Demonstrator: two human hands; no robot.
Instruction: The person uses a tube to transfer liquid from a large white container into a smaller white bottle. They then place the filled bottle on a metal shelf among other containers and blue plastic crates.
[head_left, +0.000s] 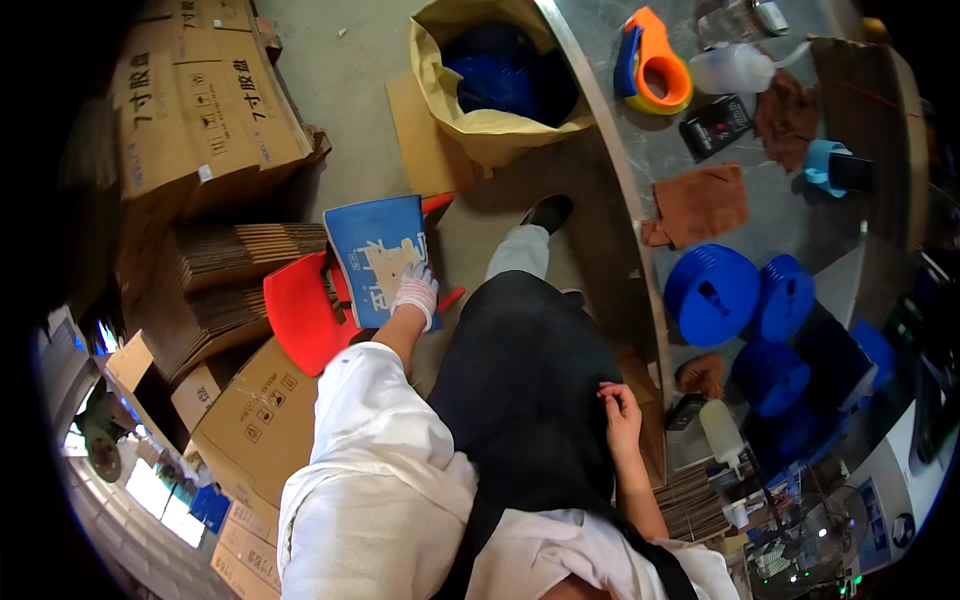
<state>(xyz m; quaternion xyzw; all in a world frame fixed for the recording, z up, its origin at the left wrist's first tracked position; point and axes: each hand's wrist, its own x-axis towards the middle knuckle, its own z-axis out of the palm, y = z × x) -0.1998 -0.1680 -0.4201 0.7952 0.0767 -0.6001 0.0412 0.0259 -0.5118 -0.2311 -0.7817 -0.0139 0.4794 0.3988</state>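
Observation:
My left hand, in a white glove, rests with its fingers stretched out on a blue seat pad with worn, pale patches. The pad lies on a red plastic chair, whose backrest points to the left. Bare and loosely bent, my right hand hangs beside my black apron, near the edge of the workbench. Nothing shows between its fingers.
Flattened cartons are stacked at left. An open paper sack with blue contents stands ahead. The bench bears an orange tape dispenser, a brown cloth, blue reels and a squeeze bottle.

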